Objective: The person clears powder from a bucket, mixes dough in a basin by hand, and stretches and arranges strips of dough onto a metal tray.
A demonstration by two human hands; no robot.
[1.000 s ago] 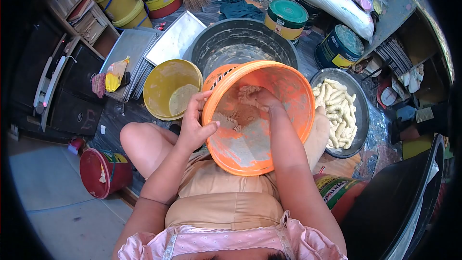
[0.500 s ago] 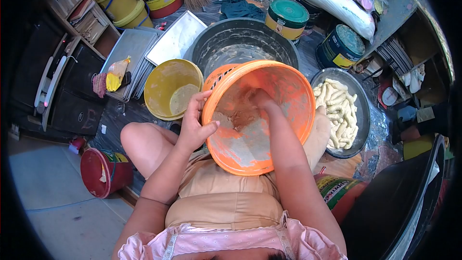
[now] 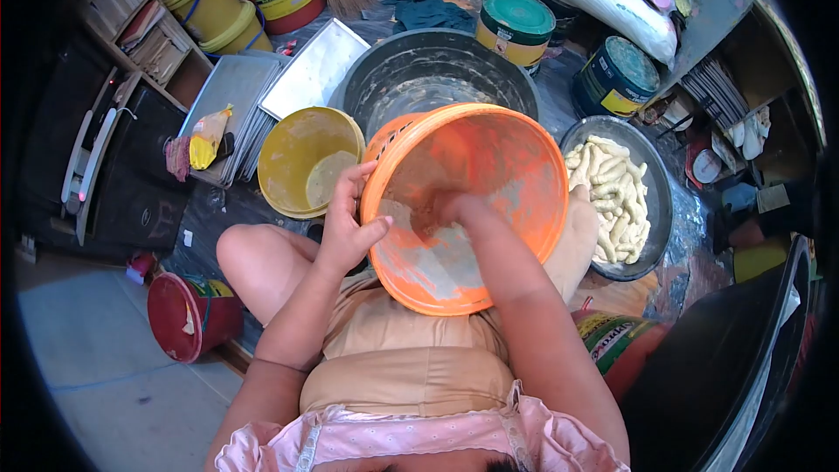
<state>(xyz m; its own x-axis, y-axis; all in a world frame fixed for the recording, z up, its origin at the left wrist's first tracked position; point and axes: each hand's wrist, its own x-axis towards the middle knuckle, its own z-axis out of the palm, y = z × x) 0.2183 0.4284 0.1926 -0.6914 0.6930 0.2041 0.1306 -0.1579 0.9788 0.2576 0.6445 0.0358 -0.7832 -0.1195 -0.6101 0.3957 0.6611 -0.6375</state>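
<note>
Orange bucket [image 3: 533, 201], head view: tilted in person's lap, mouth up, left hand [image 3: 352, 225] gripping rim. Right hand [image 3: 447, 210] down inside, fingers buried in shadowed powder [image 3: 419, 218]; can't tell whether wide or closed.

The orange bucket [image 3: 524, 210] is seen to be of smooth plastic, its inner wall dulled by a matt, powdery grey-and-brown coating, while a duller, smeared plastic finish is shown by the yellow bucket [image 3: 284, 162] and the large black basin [image 3: 367, 87]. A pale, bright metallic-looking surface is presented by the flat tray [image 3: 315, 70], and glossy, wrinkled sheeting is seen on the floor [image 3: 210, 236]. Matt, creased cloth is recognised in the tan shorts [image 3: 406, 380] and the dark teal fabric [image 3: 433, 11].
</note>
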